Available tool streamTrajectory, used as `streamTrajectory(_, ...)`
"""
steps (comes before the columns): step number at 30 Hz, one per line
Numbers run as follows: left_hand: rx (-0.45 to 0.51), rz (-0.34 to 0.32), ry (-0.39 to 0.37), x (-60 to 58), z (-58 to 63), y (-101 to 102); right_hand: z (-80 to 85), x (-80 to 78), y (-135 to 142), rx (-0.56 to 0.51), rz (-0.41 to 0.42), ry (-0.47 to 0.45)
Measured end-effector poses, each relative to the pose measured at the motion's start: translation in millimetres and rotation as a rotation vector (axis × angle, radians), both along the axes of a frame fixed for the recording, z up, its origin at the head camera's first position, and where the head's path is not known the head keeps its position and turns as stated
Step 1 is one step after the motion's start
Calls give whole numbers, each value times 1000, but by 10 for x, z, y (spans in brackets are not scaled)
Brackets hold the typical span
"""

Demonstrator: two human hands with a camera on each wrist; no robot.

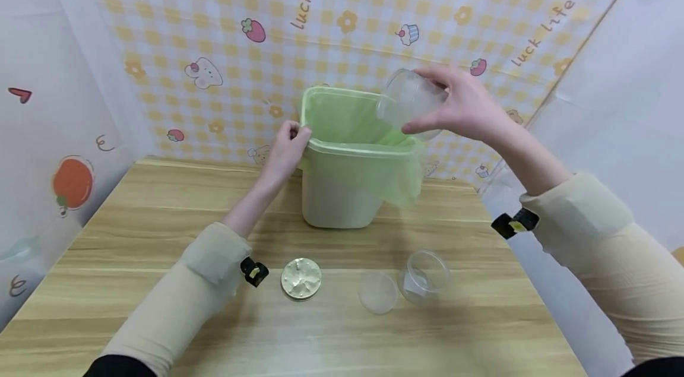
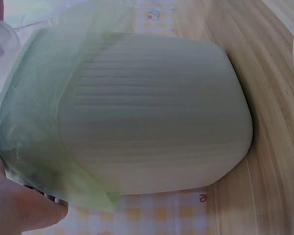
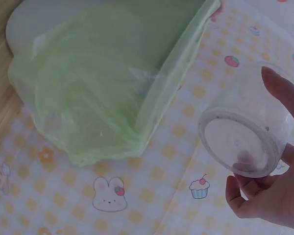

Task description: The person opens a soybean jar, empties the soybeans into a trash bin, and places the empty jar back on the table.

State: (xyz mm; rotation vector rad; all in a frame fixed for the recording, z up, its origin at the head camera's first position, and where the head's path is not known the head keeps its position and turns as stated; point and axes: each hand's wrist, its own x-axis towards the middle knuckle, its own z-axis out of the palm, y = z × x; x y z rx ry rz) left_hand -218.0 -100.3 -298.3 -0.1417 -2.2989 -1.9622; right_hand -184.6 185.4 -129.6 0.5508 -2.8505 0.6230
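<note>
My left hand (image 1: 288, 148) grips the left front rim of a pale bin (image 1: 342, 199), fingers curled over its edge. A light green bin bag (image 1: 369, 172) lines the bin and folds down outside, hanging lowest at the right. My right hand (image 1: 462, 101) holds a transparent plastic cup (image 1: 408, 95), tilted sideways over the bin's right rim. In the right wrist view, thumb and fingers span the cup (image 3: 242, 132), and its round base shows. The left wrist view has the bin's ribbed side (image 2: 157, 112) filling the middle, with the left hand (image 2: 24, 205) at the bag-covered rim.
Another transparent plastic cup (image 1: 435, 267) stands on the wooden table (image 1: 214, 317) at the front right, something white inside it. Beside it lies a flat transparent lid (image 1: 378, 292). A round, pale gold, crinkled disc (image 1: 301, 278) sits further left. A checked cloth (image 1: 331, 56) hangs behind the bin.
</note>
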Motion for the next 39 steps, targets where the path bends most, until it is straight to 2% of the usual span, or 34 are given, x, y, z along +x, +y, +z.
streamTrajectory(9, -4, -10, -17, -34, -71, -54, -413, 250, 47, -277, 43, -137)
streamTrajectory(13, -11, -10, -31, -40, -92, -72, -680, 326, 20, -396, 83, -199)
streamTrajectory(22, -60, 5, -48, -45, -84, -84, -1340, 461, -95, -570, 183, -240)
streamTrajectory(29, -72, 15, -43, -59, -42, -64, -1788, 601, -183, -589, 218, -264)
streamTrajectory(39, -71, 19, -35, -39, 31, -24, -2368, 749, -241, -534, 264, -377)
